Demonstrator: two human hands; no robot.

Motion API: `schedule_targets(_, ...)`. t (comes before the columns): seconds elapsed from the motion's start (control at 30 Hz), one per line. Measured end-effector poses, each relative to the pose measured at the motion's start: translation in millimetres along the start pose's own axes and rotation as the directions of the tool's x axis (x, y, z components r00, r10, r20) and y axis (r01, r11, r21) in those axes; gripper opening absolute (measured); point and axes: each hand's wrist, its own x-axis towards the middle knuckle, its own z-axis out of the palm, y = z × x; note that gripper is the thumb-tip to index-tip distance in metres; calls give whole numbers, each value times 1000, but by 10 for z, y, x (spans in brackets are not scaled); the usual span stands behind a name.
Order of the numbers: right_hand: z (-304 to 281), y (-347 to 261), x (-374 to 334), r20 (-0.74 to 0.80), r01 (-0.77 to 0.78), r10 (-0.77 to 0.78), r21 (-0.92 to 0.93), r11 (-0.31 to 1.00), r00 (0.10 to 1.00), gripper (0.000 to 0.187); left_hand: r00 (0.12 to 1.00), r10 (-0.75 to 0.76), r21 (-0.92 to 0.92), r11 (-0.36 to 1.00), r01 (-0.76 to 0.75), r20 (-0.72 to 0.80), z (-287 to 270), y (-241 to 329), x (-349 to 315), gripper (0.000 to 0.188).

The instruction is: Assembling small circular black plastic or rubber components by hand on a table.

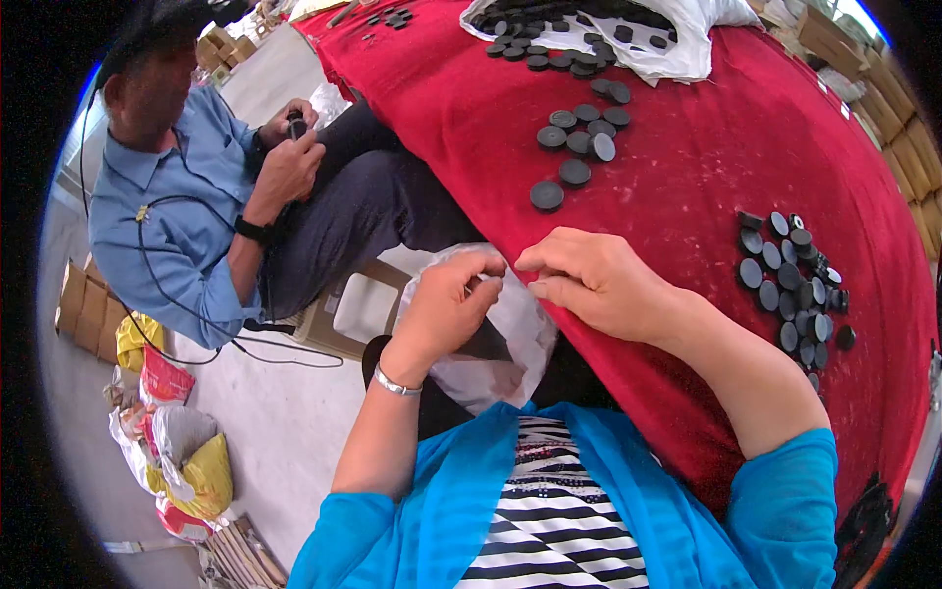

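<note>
Black discs (574,173) lie beyond left hand (453,299) and right hand (603,283), plastic bag (531,329) below, either grip's state unclear.

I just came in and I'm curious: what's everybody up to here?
One person has the left hand and right hand close together by a plastic bag and a red cloth; I can't tell whether they hold anything. Nearby, a co-worker in blue holds a small dark thing. Black round pieces lie on the cloth: some near a white sack, others clustered at the right.
</note>
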Motion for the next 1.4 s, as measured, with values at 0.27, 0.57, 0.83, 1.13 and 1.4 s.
schedule_targets(0.27, -25, 87, 29, 17, -84, 83, 148, 985, 996, 20, 991, -88, -166, 984, 70, -103, 92, -100, 108, 10)
schedule_targets(0.57, -141, 122, 42, 75, -179, 167, 200, 963, 983, 19, 863, 434, 143, 901, -410, -257, -11, 337, 1140, 10)
schedule_targets(0.83, -94, 162, -72, 107, -177, 152, 285, 942, 983, 22, 788, 602, 276, 742, -611, 128, 342, 442, 2421, 34)
schedule_targets(1.13, -8, 184, -112, 55, -123, 113, 273, 954, 992, 26, 737, 444, 393, 642, -658, 509, 553, 429, 2431, 58)
schedule_targets(1.4, 121, 227, -71, -164, 31, -32, -11, 999, 986, 14, 766, 465, 251, 756, -604, 444, 674, 522, 1684, 45)
